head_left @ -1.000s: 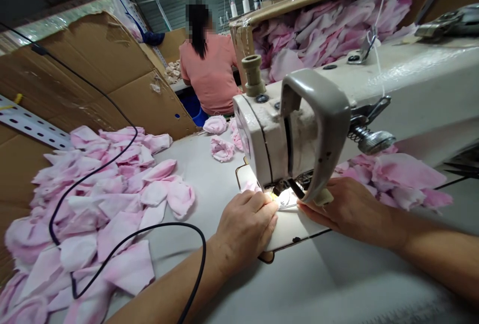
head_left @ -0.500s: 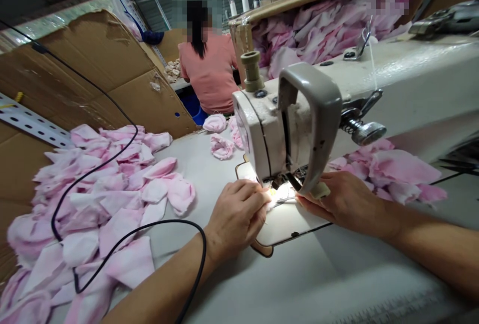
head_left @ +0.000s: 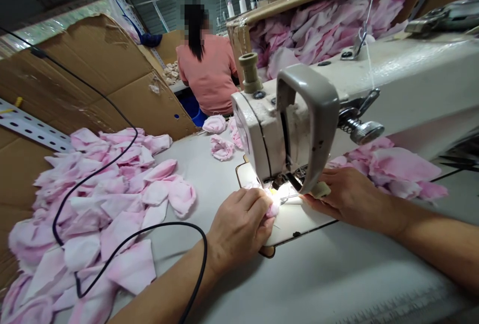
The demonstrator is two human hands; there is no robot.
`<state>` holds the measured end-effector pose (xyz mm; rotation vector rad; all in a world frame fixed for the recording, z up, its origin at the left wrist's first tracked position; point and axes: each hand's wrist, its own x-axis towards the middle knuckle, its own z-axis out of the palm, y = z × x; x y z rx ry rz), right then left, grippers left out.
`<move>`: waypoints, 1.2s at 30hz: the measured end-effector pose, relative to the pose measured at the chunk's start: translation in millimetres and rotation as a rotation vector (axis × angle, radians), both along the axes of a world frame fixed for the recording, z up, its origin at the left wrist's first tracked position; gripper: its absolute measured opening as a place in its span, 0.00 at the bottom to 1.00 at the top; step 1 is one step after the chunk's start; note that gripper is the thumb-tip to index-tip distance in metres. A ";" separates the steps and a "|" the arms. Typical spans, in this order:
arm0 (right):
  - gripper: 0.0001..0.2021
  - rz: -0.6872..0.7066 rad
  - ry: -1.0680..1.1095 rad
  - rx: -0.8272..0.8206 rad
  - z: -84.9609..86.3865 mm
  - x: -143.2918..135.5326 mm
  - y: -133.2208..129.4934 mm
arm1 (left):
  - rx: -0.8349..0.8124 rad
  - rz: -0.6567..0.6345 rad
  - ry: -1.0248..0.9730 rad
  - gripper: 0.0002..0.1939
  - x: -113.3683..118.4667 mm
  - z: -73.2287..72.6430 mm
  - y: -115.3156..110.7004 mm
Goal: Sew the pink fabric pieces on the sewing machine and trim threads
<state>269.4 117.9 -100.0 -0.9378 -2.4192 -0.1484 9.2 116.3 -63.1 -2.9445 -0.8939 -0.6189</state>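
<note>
Left hand (head_left: 239, 227) has the pink cloth (head_left: 274, 208) pinched nearly closed, just left of the needle area; right hand's (head_left: 352, 197) farther off, fingers loosely curled (grip's hidden, can't tell).

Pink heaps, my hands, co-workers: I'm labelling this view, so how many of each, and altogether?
Pink heaps: 3 (left heap, heap beside the machine, boxed heap)
Hands: 2 (left hand, right hand)
Co-workers: 1 (person in pink)
Total: 6
</note>
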 end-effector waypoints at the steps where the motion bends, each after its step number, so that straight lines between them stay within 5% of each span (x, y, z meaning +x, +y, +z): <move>1: 0.11 0.005 -0.002 0.006 -0.6 0.2 0.3 | 0.011 -0.002 -0.009 0.04 0.3 -0.8 0.3; 18: 0.16 0.060 -0.016 0.252 4.5 -17.0 -3.7 | 0.127 0.029 -0.008 0.09 0.0 -4.0 4.7; 36: 0.16 0.060 -0.019 0.113 4.6 -13.2 -3.8 | 0.008 -0.050 -0.011 0.09 0.2 0.4 10.1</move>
